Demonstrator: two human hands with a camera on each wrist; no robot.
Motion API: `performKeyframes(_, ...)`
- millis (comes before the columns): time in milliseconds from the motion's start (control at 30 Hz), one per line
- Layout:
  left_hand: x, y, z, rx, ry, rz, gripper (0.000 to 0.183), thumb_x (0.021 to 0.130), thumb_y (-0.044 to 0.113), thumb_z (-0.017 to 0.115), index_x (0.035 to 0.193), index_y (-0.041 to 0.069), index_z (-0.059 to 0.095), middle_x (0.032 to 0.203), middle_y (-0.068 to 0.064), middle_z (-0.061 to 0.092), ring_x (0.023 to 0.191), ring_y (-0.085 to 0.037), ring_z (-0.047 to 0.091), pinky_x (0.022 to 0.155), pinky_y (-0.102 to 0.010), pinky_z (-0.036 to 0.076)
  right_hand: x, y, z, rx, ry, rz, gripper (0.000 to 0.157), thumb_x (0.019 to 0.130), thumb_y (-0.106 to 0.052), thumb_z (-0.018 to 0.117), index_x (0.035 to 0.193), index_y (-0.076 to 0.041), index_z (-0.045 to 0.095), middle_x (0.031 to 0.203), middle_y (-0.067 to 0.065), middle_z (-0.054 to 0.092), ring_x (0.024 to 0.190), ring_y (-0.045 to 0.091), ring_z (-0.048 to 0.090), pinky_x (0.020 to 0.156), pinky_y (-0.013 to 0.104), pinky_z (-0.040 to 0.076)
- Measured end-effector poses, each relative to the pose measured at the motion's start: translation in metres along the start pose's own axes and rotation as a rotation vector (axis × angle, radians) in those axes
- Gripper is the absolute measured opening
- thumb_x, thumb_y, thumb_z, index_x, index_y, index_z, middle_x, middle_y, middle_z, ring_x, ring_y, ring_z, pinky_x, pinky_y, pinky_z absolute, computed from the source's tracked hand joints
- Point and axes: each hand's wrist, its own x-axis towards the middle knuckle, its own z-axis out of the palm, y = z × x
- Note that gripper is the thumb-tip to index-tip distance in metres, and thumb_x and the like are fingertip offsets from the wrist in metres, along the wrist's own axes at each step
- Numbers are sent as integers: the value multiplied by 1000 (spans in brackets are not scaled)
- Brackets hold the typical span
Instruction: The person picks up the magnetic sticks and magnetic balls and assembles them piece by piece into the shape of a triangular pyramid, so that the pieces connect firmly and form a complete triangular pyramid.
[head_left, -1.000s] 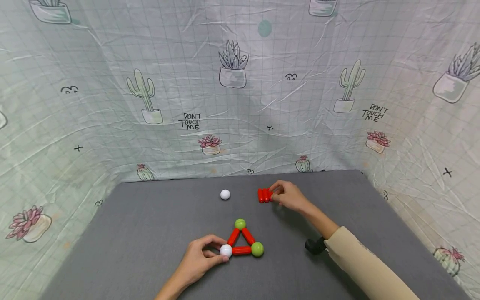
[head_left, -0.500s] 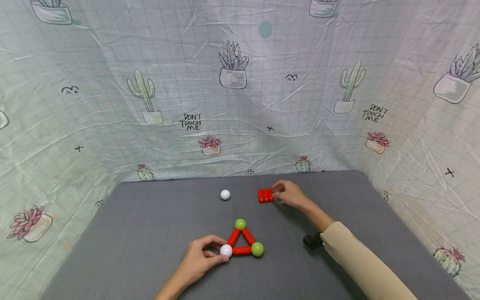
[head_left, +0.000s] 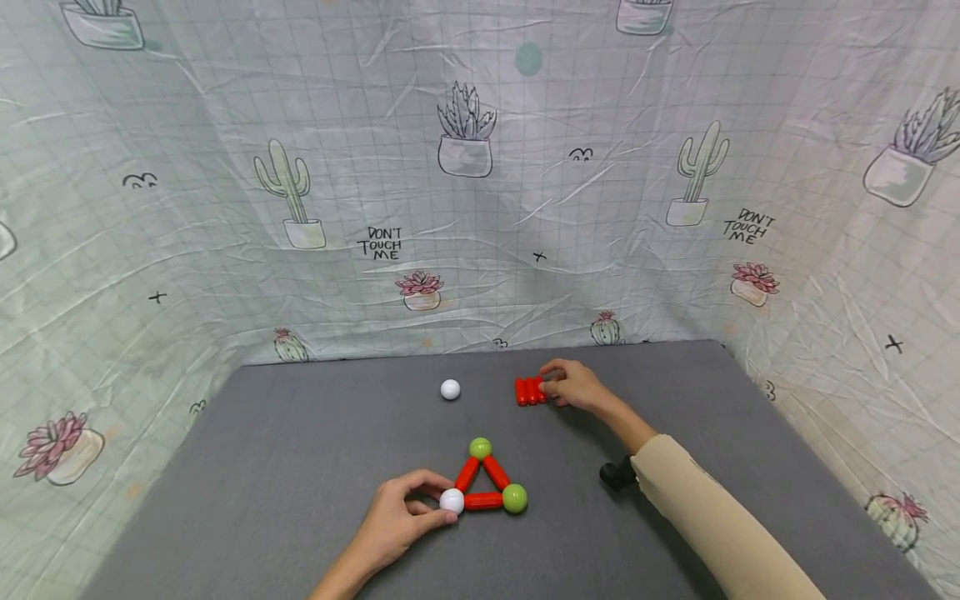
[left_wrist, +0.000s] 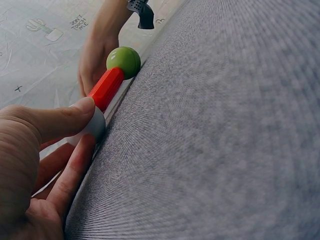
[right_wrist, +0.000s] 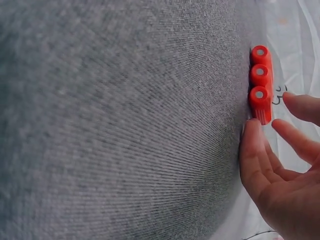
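My left hand [head_left: 397, 512] pinches a white ball [head_left: 452, 501] between thumb and fingers, at the left corner of a flat triangle. The other two corners are green balls, one at the top [head_left: 480, 448] and one at the right [head_left: 514, 498]; red ribbed rods [head_left: 483, 501] join all three. Farther back, my right hand [head_left: 573, 387] is at the right end of a row of red rods [head_left: 525, 392] lying side by side. In the right wrist view, round metallic-looking tips show on the rods' [right_wrist: 259, 72] ends, and the fingertips [right_wrist: 253, 127] reach the nearest one, thumb and index finger spread apart.
A loose white ball [head_left: 450, 389] lies left of the rod row on the grey tabletop [head_left: 322, 450]. Fabric printed with cacti [head_left: 465, 250] walls the back and sides. A black device [head_left: 617, 475] sticks out at the right sleeve [head_left: 712, 508].
My right hand drew slightly right, away from the row of rods, then came back left to its end. Its sleeve shifted left. The left hand and triangle stayed put.
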Motion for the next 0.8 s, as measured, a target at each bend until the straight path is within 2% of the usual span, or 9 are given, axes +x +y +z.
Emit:
performKeyframes(167, 0, -1, -1, -9, -12, -1, 37, 78, 19, 91, 111, 13, 75, 103, -13, 72, 77, -8, 70, 70, -24, 61, 2, 1, 1, -10, -1, -4, 40, 99, -13, 66, 136, 1, 61, 114, 20, 71, 93, 23, 70, 71, 33, 62)
performKeyframes(367, 0, -2, 0, -6, -7, 16, 38, 77, 20, 92, 110, 13, 75, 102, -12, 73, 78, -7, 70, 69, -24, 61, 5, 2, 2, -36, -3, -16, 39, 96, -8, 67, 133, 2, 62, 103, 18, 72, 84, 20, 68, 66, 30, 59)
performKeyframes(800, 0, -2, -1, -12, -13, 10, 38, 78, 19, 91, 112, 12, 75, 103, -14, 72, 78, -8, 70, 69, -24, 62, 6, 1, 2, -31, -9, -8, 40, 93, -5, 66, 132, 6, 61, 99, 16, 71, 80, 20, 66, 66, 32, 60)
